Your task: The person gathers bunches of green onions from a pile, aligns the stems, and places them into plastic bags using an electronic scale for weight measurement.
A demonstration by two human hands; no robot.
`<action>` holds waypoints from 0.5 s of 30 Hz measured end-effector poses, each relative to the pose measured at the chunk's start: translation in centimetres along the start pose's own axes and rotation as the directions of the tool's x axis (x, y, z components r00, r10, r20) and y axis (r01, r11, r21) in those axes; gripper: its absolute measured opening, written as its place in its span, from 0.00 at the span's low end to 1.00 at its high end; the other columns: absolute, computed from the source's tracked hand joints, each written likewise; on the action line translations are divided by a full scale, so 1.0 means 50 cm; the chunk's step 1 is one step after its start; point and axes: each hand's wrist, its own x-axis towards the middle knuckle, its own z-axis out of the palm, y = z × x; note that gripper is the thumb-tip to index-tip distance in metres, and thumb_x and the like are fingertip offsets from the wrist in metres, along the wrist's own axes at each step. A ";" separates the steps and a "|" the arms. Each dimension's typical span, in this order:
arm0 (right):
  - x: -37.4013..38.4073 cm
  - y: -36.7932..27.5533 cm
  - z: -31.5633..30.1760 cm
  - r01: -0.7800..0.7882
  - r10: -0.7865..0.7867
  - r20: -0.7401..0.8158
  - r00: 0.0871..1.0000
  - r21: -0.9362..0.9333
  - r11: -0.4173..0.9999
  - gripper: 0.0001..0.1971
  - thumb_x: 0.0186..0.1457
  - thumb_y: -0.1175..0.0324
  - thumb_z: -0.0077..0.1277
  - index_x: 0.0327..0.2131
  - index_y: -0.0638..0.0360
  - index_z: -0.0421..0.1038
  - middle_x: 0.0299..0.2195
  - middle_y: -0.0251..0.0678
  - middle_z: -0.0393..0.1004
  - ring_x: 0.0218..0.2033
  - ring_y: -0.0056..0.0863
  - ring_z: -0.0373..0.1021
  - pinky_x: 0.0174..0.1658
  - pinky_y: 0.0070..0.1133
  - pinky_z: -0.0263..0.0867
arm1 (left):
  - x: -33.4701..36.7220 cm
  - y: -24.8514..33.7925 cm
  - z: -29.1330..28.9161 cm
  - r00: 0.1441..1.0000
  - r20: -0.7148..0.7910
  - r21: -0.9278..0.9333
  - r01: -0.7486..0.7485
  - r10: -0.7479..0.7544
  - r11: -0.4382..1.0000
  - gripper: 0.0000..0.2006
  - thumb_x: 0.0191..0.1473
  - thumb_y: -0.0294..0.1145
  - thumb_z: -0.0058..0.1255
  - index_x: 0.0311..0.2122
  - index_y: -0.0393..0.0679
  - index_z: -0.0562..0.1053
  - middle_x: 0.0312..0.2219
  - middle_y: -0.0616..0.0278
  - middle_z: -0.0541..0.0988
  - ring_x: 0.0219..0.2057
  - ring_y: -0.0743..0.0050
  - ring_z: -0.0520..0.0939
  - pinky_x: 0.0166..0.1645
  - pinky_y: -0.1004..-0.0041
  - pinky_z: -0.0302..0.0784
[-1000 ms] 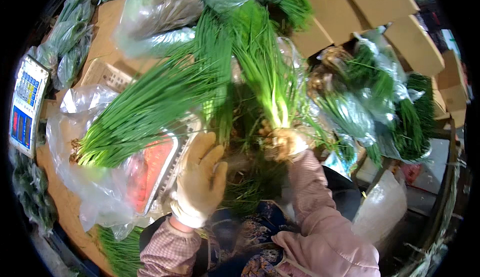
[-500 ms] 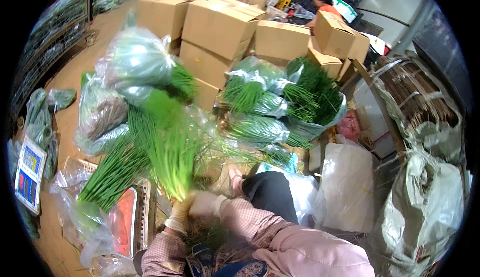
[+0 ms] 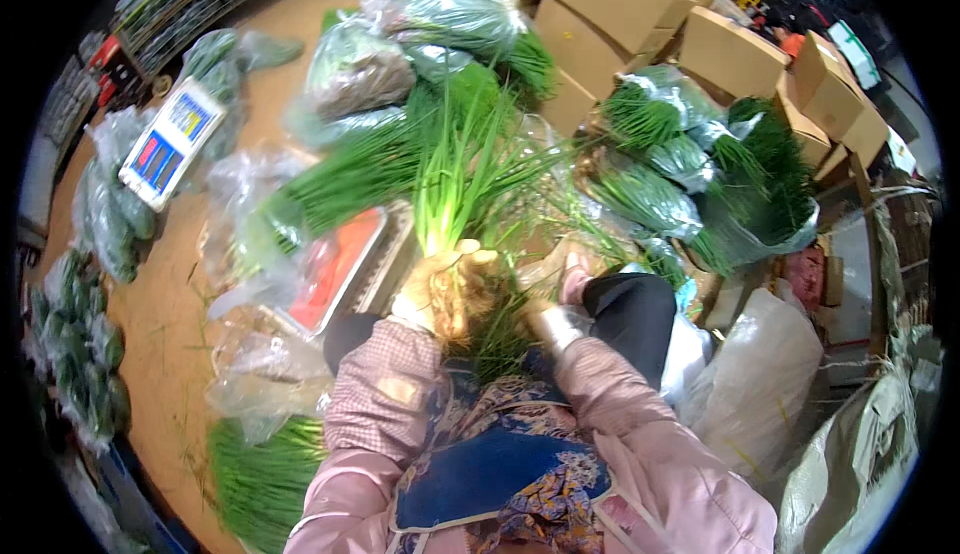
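My left hand [image 3: 447,292], in a pale work glove, is closed around the pale lower ends of a bunch of spring onions [image 3: 447,194]. Their green leaves fan out away from me. Apart from it, above my lap, is my right hand [image 3: 545,322], blurred so that its fingers do not read. Loose green scraps [image 3: 500,339] lie between the two hands. Just beyond the left hand, a larger heap of long green leaves [image 3: 350,189] rests across a red tray with a white rim [image 3: 340,269] and a plastic crate [image 3: 392,254].
Bagged greens [image 3: 450,9] lie ahead, and more bagged bunches [image 3: 655,189] to the right. Cardboard boxes [image 3: 610,4] are stacked behind. A white-framed panel [image 3: 172,144] leans on bags at left. Another green bunch [image 3: 265,479] lies near my left elbow. White sacking [image 3: 765,374] stands at right.
My right hand has come away from the left and moved down toward my lap. The left hand still grips the spring onions. The view has swung left and downward.
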 end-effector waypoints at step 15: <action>0.029 0.062 -0.056 0.138 -0.102 0.093 0.990 -0.738 0.661 0.19 0.50 0.66 0.48 0.47 0.59 0.65 0.38 0.45 0.72 0.38 0.33 0.71 0.45 0.26 0.65 | -0.034 -0.043 -0.039 0.987 0.063 0.257 -0.159 0.148 0.953 0.14 0.47 0.22 0.50 0.41 0.34 0.69 0.34 0.47 0.77 0.31 0.61 0.79 0.36 0.68 0.78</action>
